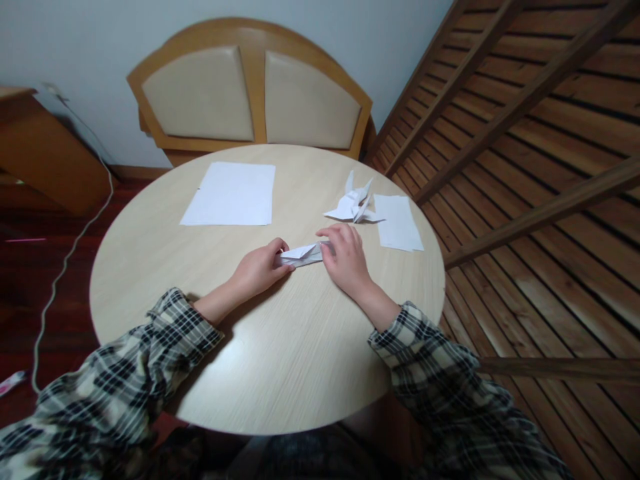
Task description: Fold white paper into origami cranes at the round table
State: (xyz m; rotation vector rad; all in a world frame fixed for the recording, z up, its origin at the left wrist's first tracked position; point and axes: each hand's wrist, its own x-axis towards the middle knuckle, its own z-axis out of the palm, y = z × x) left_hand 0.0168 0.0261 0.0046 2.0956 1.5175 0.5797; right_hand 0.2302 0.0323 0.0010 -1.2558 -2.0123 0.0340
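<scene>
A narrow piece of folded white paper (305, 255) lies across the middle of the table between my hands, with a triangular flap standing on its upper side. My left hand (263, 268) pinches its left end, thumb on the near side and fingers beyond. At the right end my right hand (345, 260) grips the paper between thumb and curled fingers. Just beyond my right hand sit white origami cranes (354, 202), clustered so closely that I cannot tell how many there are.
A stack of white paper sheets (233, 193) lies at the table's far left. Smaller white sheets (399, 223) rest near the right edge of the round table (280, 373). Behind stands a padded headboard (200, 93); a slatted wooden wall (540, 167) borders the right. A white cable (67, 260) runs along the floor.
</scene>
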